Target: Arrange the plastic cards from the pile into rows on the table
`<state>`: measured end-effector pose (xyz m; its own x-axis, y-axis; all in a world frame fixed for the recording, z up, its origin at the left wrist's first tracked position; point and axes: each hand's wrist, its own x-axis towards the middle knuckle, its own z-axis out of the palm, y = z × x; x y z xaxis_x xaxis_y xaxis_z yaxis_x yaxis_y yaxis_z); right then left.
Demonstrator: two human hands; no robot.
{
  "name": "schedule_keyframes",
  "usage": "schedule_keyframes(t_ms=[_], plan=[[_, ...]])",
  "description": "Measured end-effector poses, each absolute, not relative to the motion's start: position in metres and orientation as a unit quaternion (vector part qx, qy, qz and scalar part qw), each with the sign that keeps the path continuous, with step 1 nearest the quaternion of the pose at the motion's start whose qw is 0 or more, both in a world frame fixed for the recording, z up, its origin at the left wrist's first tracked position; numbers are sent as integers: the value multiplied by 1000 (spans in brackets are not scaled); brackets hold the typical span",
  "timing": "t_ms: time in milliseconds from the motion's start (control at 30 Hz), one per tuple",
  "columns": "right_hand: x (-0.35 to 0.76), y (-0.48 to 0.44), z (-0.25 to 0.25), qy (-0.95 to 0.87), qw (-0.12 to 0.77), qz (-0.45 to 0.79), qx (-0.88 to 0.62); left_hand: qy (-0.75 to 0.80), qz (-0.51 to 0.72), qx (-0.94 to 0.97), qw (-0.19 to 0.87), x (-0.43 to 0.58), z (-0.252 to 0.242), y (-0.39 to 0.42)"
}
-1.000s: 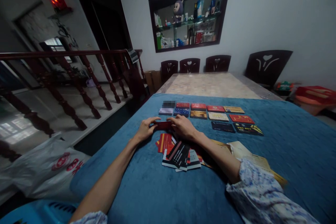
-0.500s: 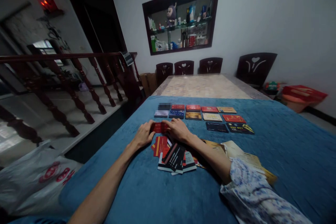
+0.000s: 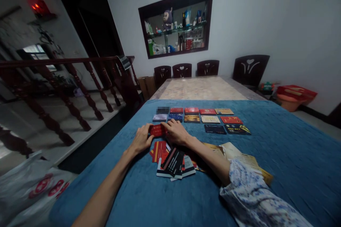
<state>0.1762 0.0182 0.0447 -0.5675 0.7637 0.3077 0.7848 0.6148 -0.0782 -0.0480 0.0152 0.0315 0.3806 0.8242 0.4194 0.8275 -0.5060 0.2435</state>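
Note:
Between my two hands lies a red card (image 3: 157, 131), below the rows of sorted cards. My left hand (image 3: 141, 138) grips its left end with thumb and fingers. The fingers of my right hand (image 3: 176, 132) are closed on its right end and cover part of it. Just nearer to me is a loose pile of cards, with a black card (image 3: 174, 163) on top and a red and yellow card (image 3: 160, 150) at its left. Under and beside my right forearm lie gold and cream papers or cards (image 3: 234, 150), partly hidden.
Beyond my hands, cards and small stacks stand in rows, among them a black VIP card (image 3: 238, 129) and a gold card (image 3: 191, 118). A blue cloth (image 3: 138, 198) covers the near table. Chairs (image 3: 207, 68) line the far end; a white plastic bag (image 3: 29, 191) is at left.
The whole scene has shifted slightly left in view as the head turned. Both hands stay on the red card, which shows a little more of its face.

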Motion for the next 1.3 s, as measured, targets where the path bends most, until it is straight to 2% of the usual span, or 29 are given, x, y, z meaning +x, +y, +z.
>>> schedule_keyframes(t_ms=[800,1300], plan=[[196,21,75,-889,51,-47,-454,-503,-148,-850,51,-18,57,5],[246,31,98,-890,25,-34,-455,-479,-66,-872,76,32,84,26]])
